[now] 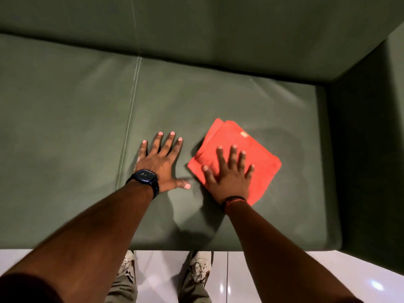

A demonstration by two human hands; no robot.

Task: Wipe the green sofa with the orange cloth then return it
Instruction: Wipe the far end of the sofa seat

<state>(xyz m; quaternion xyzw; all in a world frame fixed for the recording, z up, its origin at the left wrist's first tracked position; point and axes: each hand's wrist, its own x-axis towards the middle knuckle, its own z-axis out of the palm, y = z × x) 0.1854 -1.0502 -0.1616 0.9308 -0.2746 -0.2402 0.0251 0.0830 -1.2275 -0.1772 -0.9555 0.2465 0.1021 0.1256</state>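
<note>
The green sofa [218, 97] fills most of the view, its seat cushion right below me. A folded orange cloth [260, 156] lies flat on the seat, right of centre. My right hand [229, 173] presses down on the cloth's near left part, palm flat and fingers spread. My left hand [160, 162] rests flat on the bare seat just left of the cloth, fingers spread, with a dark watch on the wrist. Neither hand curls around anything.
A seam [131, 110] between two seat cushions runs just left of my left hand. The sofa's armrest [369, 132] rises at the right and the backrest [196, 25] at the far side. My feet stand on white glossy floor tiles [284, 272] at the sofa's front edge.
</note>
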